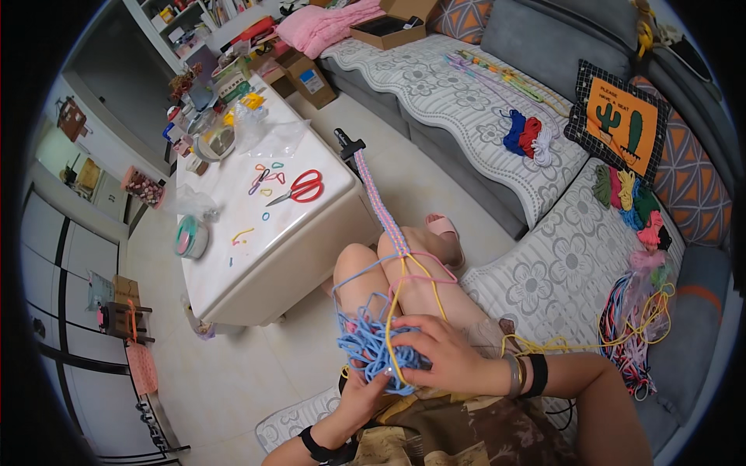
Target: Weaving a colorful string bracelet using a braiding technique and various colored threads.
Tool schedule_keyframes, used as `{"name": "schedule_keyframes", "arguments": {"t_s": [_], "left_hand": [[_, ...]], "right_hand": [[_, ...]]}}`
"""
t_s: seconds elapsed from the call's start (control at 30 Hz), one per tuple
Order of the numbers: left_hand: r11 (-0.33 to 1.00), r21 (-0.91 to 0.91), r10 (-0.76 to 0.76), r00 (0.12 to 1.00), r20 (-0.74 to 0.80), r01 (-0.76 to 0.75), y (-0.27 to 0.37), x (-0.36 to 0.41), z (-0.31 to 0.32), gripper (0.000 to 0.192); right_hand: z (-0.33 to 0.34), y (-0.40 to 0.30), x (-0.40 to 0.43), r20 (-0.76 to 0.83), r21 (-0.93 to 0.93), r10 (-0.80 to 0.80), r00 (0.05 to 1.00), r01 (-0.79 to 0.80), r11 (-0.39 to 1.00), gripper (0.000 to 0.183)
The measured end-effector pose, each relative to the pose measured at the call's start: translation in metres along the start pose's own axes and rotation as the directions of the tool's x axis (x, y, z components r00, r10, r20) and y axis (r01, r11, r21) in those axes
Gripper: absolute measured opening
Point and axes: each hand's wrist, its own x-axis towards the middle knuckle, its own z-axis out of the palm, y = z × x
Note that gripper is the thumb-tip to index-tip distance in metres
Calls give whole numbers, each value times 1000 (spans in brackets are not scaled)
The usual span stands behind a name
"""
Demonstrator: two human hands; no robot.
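Observation:
A tangled bundle of blue cord [364,343] lies over my lap, gripped from below by my left hand [364,393]. My right hand [446,352] curls over the bundle's right side, fingers on the cord. A yellow cord [392,317] runs down across the bundle between my hands. Above them, a knotted strap of pink, blue and yellow cord [379,198] stretches to a black clamp [348,145] at the table edge. From its lower end come a looped pink cord [440,279], yellow strands and a blue strand. The fingers beneath the bundle are partly hidden.
On the white table [303,233] at left lie red-handled scissors [303,187], small plastic clips [266,175] and a lidded tub [190,237]. The sofa [530,285] at right bears cord hanks [527,138], more hanks by a cushion [623,122], and a multicoloured cord bundle [620,338].

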Motion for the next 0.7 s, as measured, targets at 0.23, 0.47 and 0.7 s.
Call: {"name": "schedule_keyframes", "arguments": {"t_s": [0.23,0.47,0.7], "left_hand": [[958,45,-286,952,112,283,-3,3,5,48],[914,219,-398,859,322,341,12,0,19,68],[806,527,-483,812,327,268,28,15,1,31]], "right_hand": [[4,-5,-10,324,-33,129,937,-125,992,76],[-12,-8,-10,368,-313,261,892,-146,938,63],[-72,-8,-5,587,-264,152,795,10,964,31]]}}
